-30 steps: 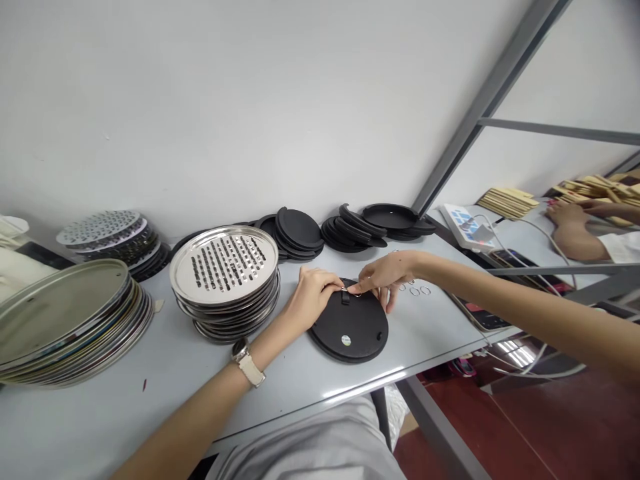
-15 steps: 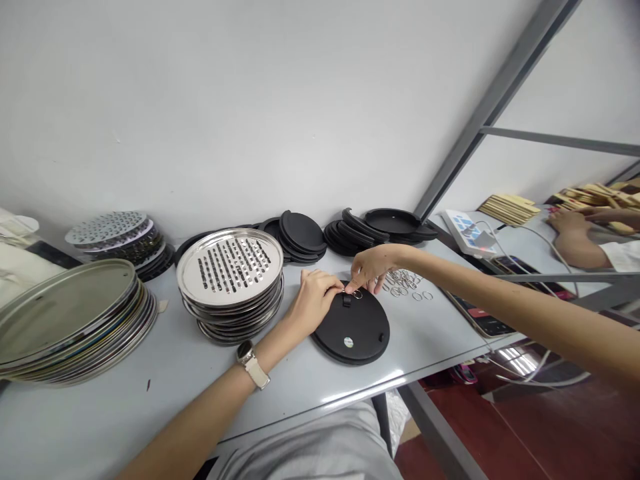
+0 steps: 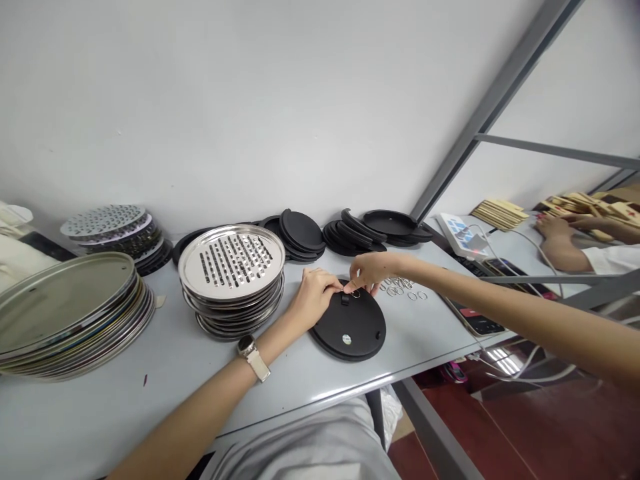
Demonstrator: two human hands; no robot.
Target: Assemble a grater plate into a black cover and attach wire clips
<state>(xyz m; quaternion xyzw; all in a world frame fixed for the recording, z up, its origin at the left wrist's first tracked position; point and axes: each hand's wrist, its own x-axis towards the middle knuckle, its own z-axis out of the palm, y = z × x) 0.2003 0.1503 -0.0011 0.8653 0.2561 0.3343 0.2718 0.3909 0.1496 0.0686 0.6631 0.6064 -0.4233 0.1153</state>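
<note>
A round black disc lies on the table in front of me, with a small loop tab near its far edge, a round sticker and a small dark knob. My left hand is closed in a pinch at the disc's far edge, a bit of shiny metal at its fingertips. Right beside it, my right hand pinches a thin metal ring just above the tab. The fingertips almost meet and partly hide the ring. Behind the right hand lies a pile of loose metal rings.
Left of the disc stands a stack of slotted metal plates, then large oval trays and perforated discs. More black discs rest by the wall. Rightward are a power strip, a phone and another person's hands.
My right hand has shifted slightly, its other fingers drawing in off the disc's edge, uncovering more of the loose rings. The left hand keeps its pinch. The view has moved slightly.
</note>
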